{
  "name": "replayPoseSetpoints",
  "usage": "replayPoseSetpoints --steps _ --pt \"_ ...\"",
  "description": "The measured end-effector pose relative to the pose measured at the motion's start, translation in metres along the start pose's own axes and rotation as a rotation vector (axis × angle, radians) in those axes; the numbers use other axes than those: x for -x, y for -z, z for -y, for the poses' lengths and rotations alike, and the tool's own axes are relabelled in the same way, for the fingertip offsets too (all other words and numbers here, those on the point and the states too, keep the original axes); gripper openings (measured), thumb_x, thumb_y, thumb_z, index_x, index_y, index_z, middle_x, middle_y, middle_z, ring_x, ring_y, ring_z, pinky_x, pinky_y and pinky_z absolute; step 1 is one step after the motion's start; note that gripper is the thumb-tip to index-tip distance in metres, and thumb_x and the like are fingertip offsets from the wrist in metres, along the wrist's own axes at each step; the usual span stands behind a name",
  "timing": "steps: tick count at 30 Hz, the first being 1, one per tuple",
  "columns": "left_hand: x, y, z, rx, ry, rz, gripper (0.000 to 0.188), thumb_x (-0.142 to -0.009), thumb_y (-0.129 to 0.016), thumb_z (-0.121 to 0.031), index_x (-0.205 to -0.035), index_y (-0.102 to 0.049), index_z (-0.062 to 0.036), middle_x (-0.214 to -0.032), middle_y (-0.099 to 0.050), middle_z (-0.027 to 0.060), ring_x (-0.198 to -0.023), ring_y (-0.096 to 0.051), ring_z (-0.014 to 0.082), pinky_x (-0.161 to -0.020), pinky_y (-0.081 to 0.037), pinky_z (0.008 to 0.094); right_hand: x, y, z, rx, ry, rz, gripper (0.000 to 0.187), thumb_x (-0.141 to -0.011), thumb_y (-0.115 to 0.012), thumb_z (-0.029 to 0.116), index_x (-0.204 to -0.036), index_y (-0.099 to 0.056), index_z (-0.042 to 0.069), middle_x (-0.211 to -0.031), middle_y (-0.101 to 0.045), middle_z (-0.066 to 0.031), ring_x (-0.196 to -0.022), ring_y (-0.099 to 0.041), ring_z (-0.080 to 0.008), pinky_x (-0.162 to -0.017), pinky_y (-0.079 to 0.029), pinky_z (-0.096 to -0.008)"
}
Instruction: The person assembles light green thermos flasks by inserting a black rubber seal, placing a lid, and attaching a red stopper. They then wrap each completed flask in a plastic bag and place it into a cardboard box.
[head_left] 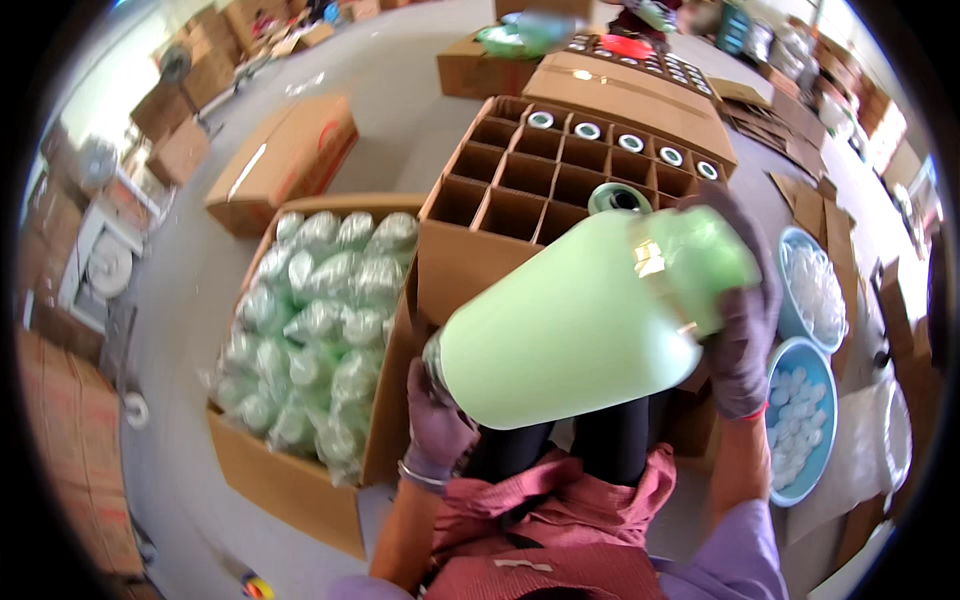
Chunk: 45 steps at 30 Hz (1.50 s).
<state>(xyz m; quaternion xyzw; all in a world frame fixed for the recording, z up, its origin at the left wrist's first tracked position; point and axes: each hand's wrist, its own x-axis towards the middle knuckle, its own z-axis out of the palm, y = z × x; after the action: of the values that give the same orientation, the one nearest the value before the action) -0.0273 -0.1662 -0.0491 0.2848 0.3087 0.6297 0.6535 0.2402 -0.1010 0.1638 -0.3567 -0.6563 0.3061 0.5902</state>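
Across my lap I hold a large pale green bottle (570, 320), tilted, with its right end higher. A gloved left hand, my left hand (440, 425), grips its lower left end by a greyish rim. My right hand (745, 300), also gloved, is wrapped round the narrower right end, which is shiny, green and blurred. A gold-coloured band runs round the bottle near that end. Just beyond the bottle stands a divided cardboard box (470, 240), with a green bottle neck (618, 198) rising from one cell and several pale round tops along its far row.
At left, an open carton (285, 480) holds several plastic-wrapped green bottles. Two blue basins (825, 450) on the right contain small white pieces and clear plastic. A closed carton (285, 160) lies on the grey floor. Another person (650, 18) is at the far side, by more divided boxes.
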Motion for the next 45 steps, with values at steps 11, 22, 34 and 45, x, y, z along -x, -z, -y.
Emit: replayPoseSetpoints --steps 11,22,34,45 --pt "0.012 0.045 0.021 0.626 0.457 0.181 0.057 -0.102 -0.037 -0.051 -0.142 -0.047 -0.0118 -0.129 -0.063 0.0149 -0.107 -0.068 0.0292 -0.083 -0.059 0.0434 0.015 -0.051 -0.019 -0.057 0.273 0.531 0.085 -0.073 -0.088 0.033 -0.141 -0.049 0.002 -0.124 -0.056 -0.0144 -0.114 -0.056 -0.0299 -0.098 -0.047 -0.0391" --pt "0.004 0.028 0.022 0.447 0.462 0.108 0.053 -0.102 -0.044 -0.045 -0.138 -0.052 -0.0078 -0.124 -0.066 0.0153 -0.105 -0.068 0.0292 -0.082 -0.058 0.0403 0.026 -0.035 -0.030 0.009 0.240 0.429 0.088 -0.076 -0.083 0.039 -0.144 -0.044 0.000 -0.122 -0.055 -0.0154 -0.108 -0.054 -0.0309 -0.096 -0.046 -0.0396" --pt "-0.081 -0.094 -0.124 -1.020 0.300 0.463 0.037 -0.094 -0.063 -0.025 -0.122 -0.062 -0.0009 -0.105 -0.069 0.0167 -0.094 -0.069 0.0297 -0.085 -0.054 0.0384 0.168 0.014 -0.086 0.338 -0.207 0.533 0.069 -0.085 -0.073 0.031 -0.134 -0.042 -0.006 -0.119 -0.052 -0.0309 -0.106 -0.060 -0.0449 -0.090 -0.053 -0.0454" --pt "-0.074 -0.115 -0.019 -1.832 0.363 1.168 0.042 -0.091 -0.062 -0.045 -0.096 -0.069 -0.0041 -0.081 -0.068 0.0197 -0.079 -0.068 0.0359 -0.075 -0.053 0.0451 -0.106 0.048 -0.284 1.215 0.302 0.410 0.052 -0.082 -0.062 0.008 -0.131 -0.058 0.024 -0.136 -0.047 -0.0179 -0.115 -0.055 -0.0413 -0.095 -0.052 -0.0466"
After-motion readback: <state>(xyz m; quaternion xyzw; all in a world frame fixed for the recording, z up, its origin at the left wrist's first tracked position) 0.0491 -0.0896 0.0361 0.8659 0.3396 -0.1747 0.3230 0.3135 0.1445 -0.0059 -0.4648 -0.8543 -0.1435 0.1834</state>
